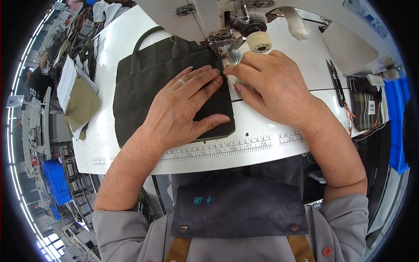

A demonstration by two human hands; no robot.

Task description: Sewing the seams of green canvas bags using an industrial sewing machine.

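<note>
Now your left hand (185, 102) lies open and flat on the dark-green fabric bag (139, 94), its right edge just beside your curled right hand (270, 87), grip unclear.

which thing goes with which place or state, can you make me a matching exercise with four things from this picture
1. left hand
2. right hand
3. dark fabric piece
4. black snips

A. lying on the white table, right of both hands
B. curled, just below the cream knob
C. has a loop handle
D. palm down, fingers extended

Pairs: 1-D, 2-B, 3-C, 4-A
</note>
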